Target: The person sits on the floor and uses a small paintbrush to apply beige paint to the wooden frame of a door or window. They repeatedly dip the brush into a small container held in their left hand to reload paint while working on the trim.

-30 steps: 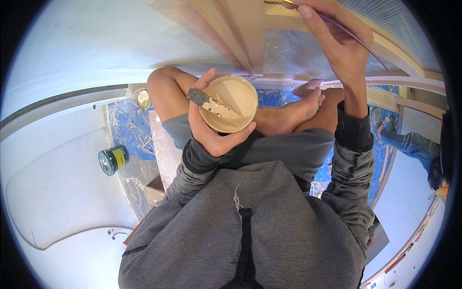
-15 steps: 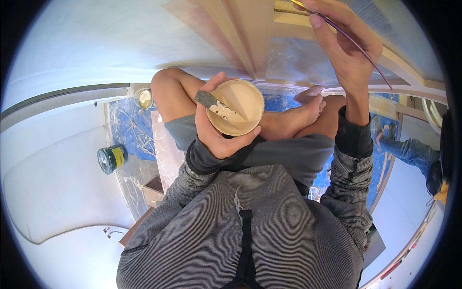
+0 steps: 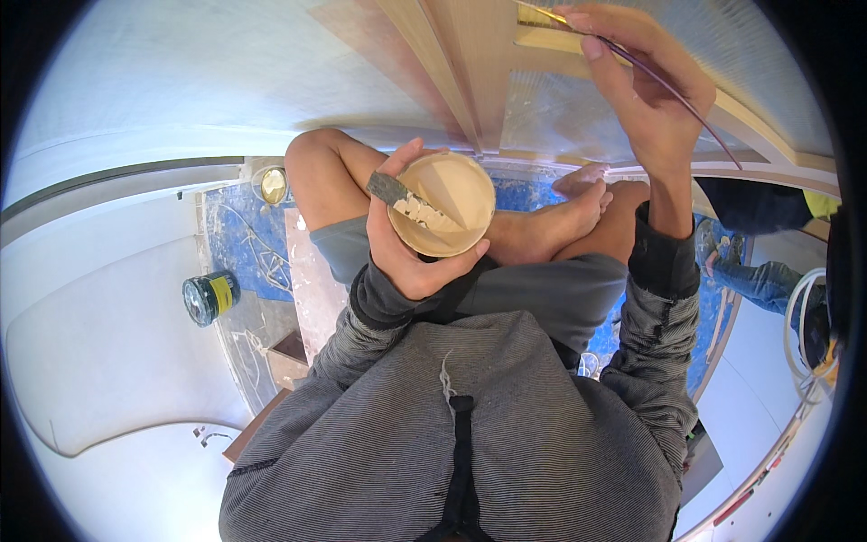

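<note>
A small round can (image 3: 210, 298) lies on its side on the white floor at the person's left, just beside the edge of the blue sheet. Its body is dark green to black, and a yellow label band (image 3: 219, 293) wraps around it. A second small round tin (image 3: 269, 185) stands farther up on the blue sheet, near the person's left knee, its open top showing a yellowish inside
</note>
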A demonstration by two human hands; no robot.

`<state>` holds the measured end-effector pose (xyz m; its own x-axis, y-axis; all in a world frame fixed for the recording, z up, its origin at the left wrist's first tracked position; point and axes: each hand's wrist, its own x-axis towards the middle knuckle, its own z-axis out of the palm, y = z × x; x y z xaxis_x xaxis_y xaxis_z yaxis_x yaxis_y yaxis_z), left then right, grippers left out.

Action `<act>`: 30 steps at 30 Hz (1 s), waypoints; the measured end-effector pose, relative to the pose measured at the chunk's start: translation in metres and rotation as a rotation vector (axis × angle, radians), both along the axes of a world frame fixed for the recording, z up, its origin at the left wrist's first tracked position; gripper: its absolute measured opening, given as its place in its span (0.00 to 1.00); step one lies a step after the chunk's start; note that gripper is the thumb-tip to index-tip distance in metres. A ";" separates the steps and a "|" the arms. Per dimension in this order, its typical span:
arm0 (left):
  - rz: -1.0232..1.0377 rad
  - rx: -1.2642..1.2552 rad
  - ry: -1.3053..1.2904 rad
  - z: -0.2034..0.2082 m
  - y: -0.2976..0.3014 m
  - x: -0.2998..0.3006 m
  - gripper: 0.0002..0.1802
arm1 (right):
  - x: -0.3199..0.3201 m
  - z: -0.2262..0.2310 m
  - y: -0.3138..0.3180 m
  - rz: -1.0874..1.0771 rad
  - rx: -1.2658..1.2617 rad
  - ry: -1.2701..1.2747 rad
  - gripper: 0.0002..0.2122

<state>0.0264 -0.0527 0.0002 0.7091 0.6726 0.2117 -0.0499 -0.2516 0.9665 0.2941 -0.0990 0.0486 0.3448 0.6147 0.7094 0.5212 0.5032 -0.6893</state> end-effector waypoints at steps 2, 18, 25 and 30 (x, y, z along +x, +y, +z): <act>-0.002 -0.005 0.007 0.001 0.000 0.000 0.57 | 0.000 0.001 0.000 0.002 0.016 0.004 0.08; -0.002 -0.029 -0.083 0.010 -0.002 0.009 0.56 | -0.036 0.022 -0.038 0.250 -0.395 -0.009 0.04; -0.048 0.004 -0.113 0.012 -0.005 0.010 0.57 | -0.053 0.031 -0.035 0.324 -0.498 -0.234 0.05; -0.067 0.011 -0.126 0.012 -0.002 0.010 0.57 | -0.060 0.032 -0.032 0.299 -0.553 -0.330 0.06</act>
